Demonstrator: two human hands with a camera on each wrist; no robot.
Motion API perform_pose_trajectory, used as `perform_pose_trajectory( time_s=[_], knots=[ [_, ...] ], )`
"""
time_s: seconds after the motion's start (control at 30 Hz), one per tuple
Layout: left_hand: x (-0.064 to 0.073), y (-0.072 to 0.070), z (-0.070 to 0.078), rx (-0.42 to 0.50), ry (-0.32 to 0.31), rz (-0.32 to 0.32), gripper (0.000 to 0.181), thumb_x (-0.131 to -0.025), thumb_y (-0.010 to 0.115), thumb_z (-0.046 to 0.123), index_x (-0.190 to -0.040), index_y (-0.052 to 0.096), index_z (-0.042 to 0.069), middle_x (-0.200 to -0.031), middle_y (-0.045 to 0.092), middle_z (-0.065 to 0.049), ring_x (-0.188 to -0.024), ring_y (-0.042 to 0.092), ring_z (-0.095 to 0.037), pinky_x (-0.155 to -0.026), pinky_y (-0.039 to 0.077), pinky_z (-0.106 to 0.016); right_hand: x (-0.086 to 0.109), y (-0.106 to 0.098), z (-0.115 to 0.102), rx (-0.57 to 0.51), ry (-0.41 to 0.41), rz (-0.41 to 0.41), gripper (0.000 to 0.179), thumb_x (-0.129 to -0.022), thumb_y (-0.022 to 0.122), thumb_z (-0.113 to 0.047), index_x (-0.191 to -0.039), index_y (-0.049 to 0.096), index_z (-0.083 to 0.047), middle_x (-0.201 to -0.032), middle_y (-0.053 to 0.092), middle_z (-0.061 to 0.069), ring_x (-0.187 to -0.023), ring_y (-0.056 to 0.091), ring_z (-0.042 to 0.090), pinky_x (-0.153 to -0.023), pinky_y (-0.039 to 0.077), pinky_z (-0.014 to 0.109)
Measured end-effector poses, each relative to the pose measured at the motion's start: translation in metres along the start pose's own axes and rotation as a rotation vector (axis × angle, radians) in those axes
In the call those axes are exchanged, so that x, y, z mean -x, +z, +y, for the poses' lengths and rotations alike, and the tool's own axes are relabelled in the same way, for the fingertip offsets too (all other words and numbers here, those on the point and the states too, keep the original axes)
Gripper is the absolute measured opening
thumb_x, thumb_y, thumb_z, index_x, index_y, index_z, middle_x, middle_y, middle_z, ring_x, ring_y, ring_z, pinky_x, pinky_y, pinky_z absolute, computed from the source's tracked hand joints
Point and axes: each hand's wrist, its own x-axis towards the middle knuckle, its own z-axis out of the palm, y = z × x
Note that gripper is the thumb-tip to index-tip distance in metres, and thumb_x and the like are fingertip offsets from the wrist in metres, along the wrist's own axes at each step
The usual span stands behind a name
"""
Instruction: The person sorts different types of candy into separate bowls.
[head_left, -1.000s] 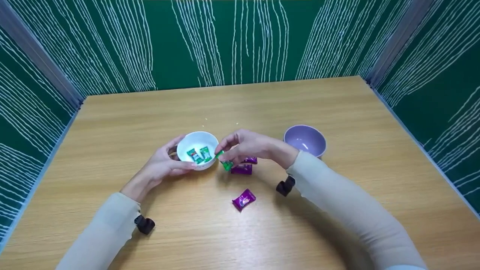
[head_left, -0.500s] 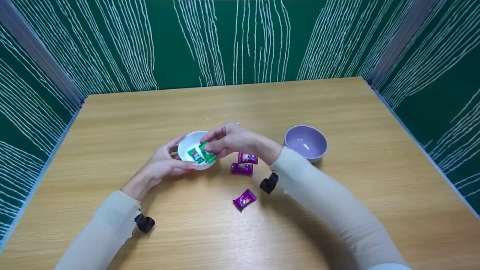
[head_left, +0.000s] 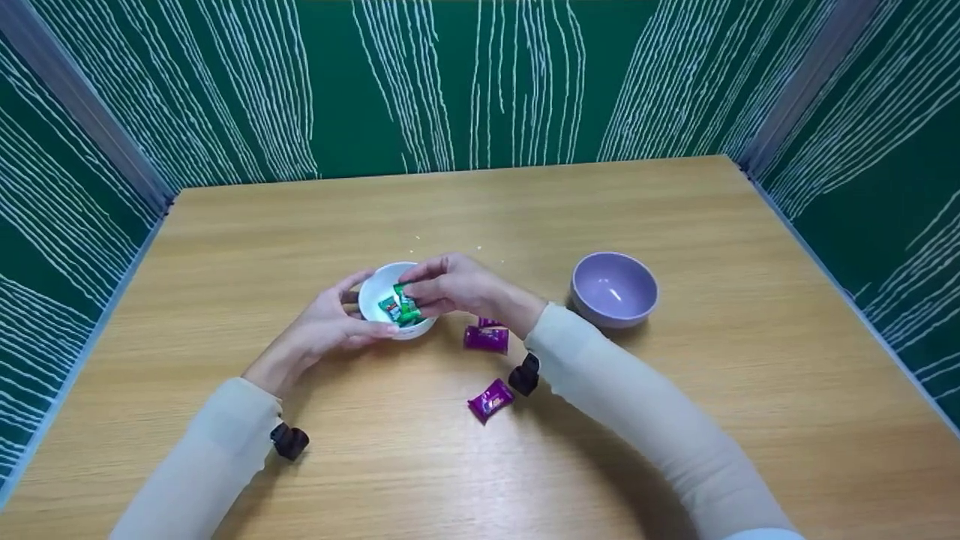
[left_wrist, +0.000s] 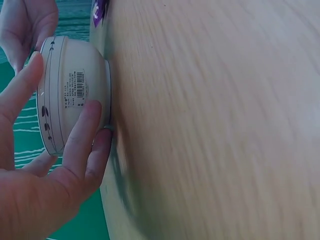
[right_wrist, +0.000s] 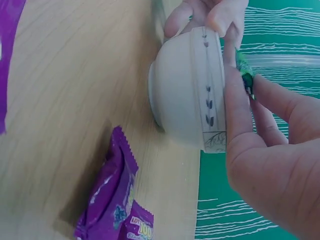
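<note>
A white bowl point(head_left: 377, 291) stands left of centre on the table. My left hand point(head_left: 326, 321) grips its left side, thumb at the rim; in the left wrist view the fingers spread along the outer wall beside a barcode label point(left_wrist: 76, 89). At least one green-wrapped candy point(head_left: 389, 308) lies inside. Over the bowl's right rim my right hand point(head_left: 466, 289) pinches another green-wrapped candy point(right_wrist: 244, 73) between thumb and fingers. In the right wrist view this candy shows just above the bowl's rim.
Purple-wrapped candies lie right of the white bowl, one point(head_left: 486, 339) partly covering another under the right wrist, and a separate candy point(head_left: 490, 400) nearer the front. A purple bowl point(head_left: 614, 291) stands to the right. Green walls with white streaks surround the wooden table point(head_left: 375, 465).
My right hand has moved left from beside the white bowl to over it, carrying the green-wrapped candy, and sits slightly lower now. The left hand keeps its grip on the bowl.
</note>
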Motion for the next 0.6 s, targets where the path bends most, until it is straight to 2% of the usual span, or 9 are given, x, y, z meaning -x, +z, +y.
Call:
perform_pose_trajectory(
  time_s=[0.17, 0.4, 0.6],
  knots=[
    [0.0009, -0.0011, 0.0001, -0.02, 0.0, -0.003, 0.11, -0.071, 0.095, 0.027, -0.159, 0.03, 0.026, -0.146, 0.037, -0.018, -0.13, 0.043, -0.036, -0.091, 0.058, -0.035, -0.0005, 0.0006, 0.0016, -0.028, 0.01, 0.003, 0.026, -0.095, 0.073, -0.013, -0.121, 0.073, -0.011, -0.122, 0.065, 0.012, -0.106, 0.068, 0.027, -0.087, 0.06, 0.034],
    [0.0, -0.0016, 0.0, 0.006, -0.012, -0.018, 0.113, -0.068, 0.097, 0.028, -0.159, 0.03, 0.027, -0.142, 0.038, -0.02, -0.126, 0.047, -0.037, -0.09, 0.059, -0.04, -0.0016, -0.0003, 0.003, -0.105, 0.035, 0.021, 0.028, -0.094, 0.074, -0.013, -0.122, 0.073, -0.01, -0.121, 0.065, 0.014, -0.104, 0.07, 0.027, -0.085, 0.06, 0.033],
    [-0.0008, -0.0011, 0.0005, 0.026, -0.032, -0.013, 0.114, -0.068, 0.097, 0.025, -0.16, 0.029, 0.028, -0.143, 0.037, -0.019, -0.127, 0.046, -0.037, -0.091, 0.058, -0.04, -0.0022, 0.0003, 0.0042, -0.115, 0.049, 0.048, 0.029, -0.093, 0.076, -0.015, -0.121, 0.073, -0.012, -0.121, 0.066, 0.013, -0.102, 0.07, 0.027, -0.084, 0.059, 0.032]
  ],
)
